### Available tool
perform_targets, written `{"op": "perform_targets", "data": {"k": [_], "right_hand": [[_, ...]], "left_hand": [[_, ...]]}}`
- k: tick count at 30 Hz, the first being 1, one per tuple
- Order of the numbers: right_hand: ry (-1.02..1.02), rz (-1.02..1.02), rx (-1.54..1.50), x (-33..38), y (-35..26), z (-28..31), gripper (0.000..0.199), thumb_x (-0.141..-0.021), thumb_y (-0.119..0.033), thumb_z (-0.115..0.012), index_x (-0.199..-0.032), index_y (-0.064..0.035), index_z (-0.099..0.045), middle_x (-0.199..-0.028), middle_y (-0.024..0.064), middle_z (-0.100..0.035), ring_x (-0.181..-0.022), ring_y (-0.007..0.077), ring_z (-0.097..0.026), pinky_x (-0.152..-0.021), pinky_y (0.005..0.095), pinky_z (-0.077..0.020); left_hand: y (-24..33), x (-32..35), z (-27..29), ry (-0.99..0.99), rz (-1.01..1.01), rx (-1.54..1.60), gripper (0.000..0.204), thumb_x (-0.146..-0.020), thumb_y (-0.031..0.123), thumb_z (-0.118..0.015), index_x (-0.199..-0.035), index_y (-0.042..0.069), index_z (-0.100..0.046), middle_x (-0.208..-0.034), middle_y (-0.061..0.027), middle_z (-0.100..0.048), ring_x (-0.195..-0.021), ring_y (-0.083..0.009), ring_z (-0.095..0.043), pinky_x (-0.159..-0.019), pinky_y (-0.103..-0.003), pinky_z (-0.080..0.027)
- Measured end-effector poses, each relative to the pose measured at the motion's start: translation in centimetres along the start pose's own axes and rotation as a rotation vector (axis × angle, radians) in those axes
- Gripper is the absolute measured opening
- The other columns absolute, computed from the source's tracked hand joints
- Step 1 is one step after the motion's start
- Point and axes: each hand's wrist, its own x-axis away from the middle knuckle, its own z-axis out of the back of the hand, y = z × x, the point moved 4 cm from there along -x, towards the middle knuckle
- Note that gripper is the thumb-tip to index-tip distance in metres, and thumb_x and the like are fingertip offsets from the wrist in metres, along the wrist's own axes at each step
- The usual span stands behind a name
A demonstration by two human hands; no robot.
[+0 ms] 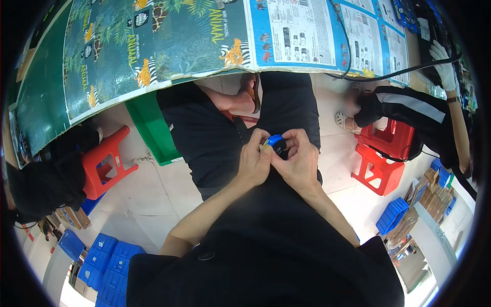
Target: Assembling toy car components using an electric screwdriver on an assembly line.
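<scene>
Both hands meet over the lap, below the worktop's (153, 51) near edge: the left hand (254, 162) and right hand (299, 161) pinch a small blue-and-black part (276, 142) between fingertips. The pieces look joined, though fingers hide whether seating is finished.

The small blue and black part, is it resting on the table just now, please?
No, the small blue and black part is held between the left hand and the right hand over the person's lap.
</scene>
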Motion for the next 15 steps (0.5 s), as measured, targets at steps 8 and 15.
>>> {"op": "perform_targets", "data": {"k": [8,15], "right_hand": [[-0.204,-0.042,0.201,-1.0,-0.9,1.0,0.046,-0.068,-0.036,-0.087,-0.078,0.0007,-0.061,-0.058,0.0084,-0.062,-0.05,0.0194,-0.062,-0.054,0.0316,-0.0508],[-0.239,-0.183,-0.207,0.9,0.6,-0.4,0.035,-0.077,-0.019,-0.086,-0.085,0.0044,-0.06,-0.063,0.0023,-0.063,-0.053,0.0023,-0.056,-0.049,0.016,-0.0424]], "left_hand": [[1.4,0.0,0.4,-0.101,0.038,0.003,0.072,-0.097,0.068,-0.031,-0.1,0.001,-0.057,-0.072,-0.0122,-0.057,-0.063,-0.0268,-0.059,-0.063,-0.035,-0.045],[-0.1,-0.3,0.5,-0.133,0.437,0.205,0.085,-0.101,0.065,-0.016,-0.075,0.0,-0.065,-0.067,-0.003,-0.057,-0.066,-0.0138,-0.05,-0.065,-0.031,-0.04]]}}
